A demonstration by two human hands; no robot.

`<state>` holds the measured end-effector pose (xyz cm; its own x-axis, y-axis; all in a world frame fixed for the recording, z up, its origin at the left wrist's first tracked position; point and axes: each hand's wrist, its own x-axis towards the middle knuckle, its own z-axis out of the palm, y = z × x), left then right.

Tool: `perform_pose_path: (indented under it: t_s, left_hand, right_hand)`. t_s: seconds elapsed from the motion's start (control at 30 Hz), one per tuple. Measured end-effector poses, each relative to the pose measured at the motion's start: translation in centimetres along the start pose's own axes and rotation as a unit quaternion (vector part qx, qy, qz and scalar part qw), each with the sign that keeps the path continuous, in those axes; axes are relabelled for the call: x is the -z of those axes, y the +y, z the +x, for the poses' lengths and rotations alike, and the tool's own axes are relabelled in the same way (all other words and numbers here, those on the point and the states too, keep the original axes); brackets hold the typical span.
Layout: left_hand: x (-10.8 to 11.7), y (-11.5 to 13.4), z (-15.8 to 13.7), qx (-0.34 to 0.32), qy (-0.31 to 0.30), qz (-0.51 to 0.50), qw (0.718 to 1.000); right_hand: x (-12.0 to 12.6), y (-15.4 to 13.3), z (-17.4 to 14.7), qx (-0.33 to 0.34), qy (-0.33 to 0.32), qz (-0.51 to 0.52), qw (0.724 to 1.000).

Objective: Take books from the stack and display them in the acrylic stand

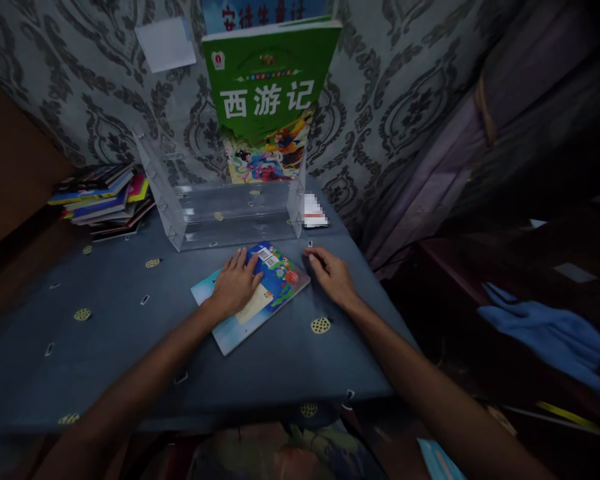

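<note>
A blue book [280, 297] lies flat and slanted on the cloth-covered table, a barcode label showing near its far edge. My left hand [237, 283] rests on its cover with the fingers spread. Just beyond the book's right corner is my right hand [333, 275], its fingers loosely curved with nothing visible in them; whether it touches the book I cannot tell. Behind the book stands a clear plastic rack [240, 210]. A green book [270, 100] with white Chinese characters stands upright at its right side, and a blue book [260, 15] shows behind that one.
At the table's back left is a stack of books [105, 200]. A white item [314, 212], partly blurred, lies right of the rack. White paper [166, 45] is on the patterned wall. Beyond the table's right edge are a curtain [430, 160] and a blue cloth [550, 333].
</note>
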<state>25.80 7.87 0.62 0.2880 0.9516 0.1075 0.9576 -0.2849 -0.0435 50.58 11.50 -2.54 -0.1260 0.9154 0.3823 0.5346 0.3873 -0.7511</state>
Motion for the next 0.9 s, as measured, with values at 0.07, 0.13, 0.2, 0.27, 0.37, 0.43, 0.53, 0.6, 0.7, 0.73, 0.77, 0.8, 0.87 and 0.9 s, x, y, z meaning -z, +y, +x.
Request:
perform_pose_path:
  t_s: [0.07,0.13,0.2,0.27,0.37,0.43,0.53,0.6,0.7,0.73,0.77,0.8,0.87,0.9]
  left_hand:
    - [0.7,1.5,0.5,0.017,-0.011,0.014,1.0]
    - [1.7,3.0,0.8,0.04,-0.028,0.035,0.998]
    - [2.6,4.2,0.8,0.053,-0.047,0.056,0.996]
    - [3.2,5.0,0.7,0.05,-0.059,0.07,0.995]
    - [3.5,5.4,0.6,0.042,-0.066,0.073,0.994]
    - [3.3,5.2,0.5,0.053,-0.067,0.07,0.994]
    - [2.9,4.8,0.4,0.065,-0.052,0.066,0.994]
    - [2.6,4.3,0.7,0.045,-0.044,0.066,0.996]
    - [2.3,3.1,1.7,-0.022,-0.041,0.071,0.996]
    - [2.3,2.7,2.2,-0.046,-0.04,0.073,0.995]
    - [2.3,2.4,2.6,-0.061,-0.039,0.076,0.994]
    - [2.3,2.1,3.0,-0.071,-0.036,0.082,0.993]
    - [2.5,2.2,3.4,-0.084,-0.025,0.093,0.992]
    - [2.7,2.5,3.3,-0.087,-0.015,0.089,0.992]
  right_hand:
    - [0.2,0.6,0.2,-0.001,-0.001,-0.008,1.0]
    - [0.3,1.3,0.3,-0.002,0.006,-0.009,1.0]
    - [0.4,1.7,0.4,-0.004,0.016,-0.002,1.0]
    - [0.5,2.0,0.3,-0.008,0.019,0.01,1.0]
    - [0.7,1.9,0.2,-0.017,0.012,0.028,0.999]
    - [0.8,1.7,0.0,-0.023,0.008,0.04,0.999]
    - [1.2,1.5,-0.2,-0.034,0.008,0.054,0.998]
    - [1.4,1.5,-0.1,-0.043,0.007,0.065,0.997]
    - [1.7,1.5,-0.1,-0.056,0.002,0.096,0.994]
    - [1.7,1.5,0.0,-0.061,0.002,0.109,0.992]
    - [1.7,1.5,0.0,-0.064,0.001,0.119,0.991]
    - [1.7,1.4,-0.1,-0.066,0.001,0.126,0.99]
    - [1.8,1.3,-0.2,-0.063,0.003,0.126,0.99]
    - [1.8,1.2,-0.3,-0.06,0.005,0.122,0.991]
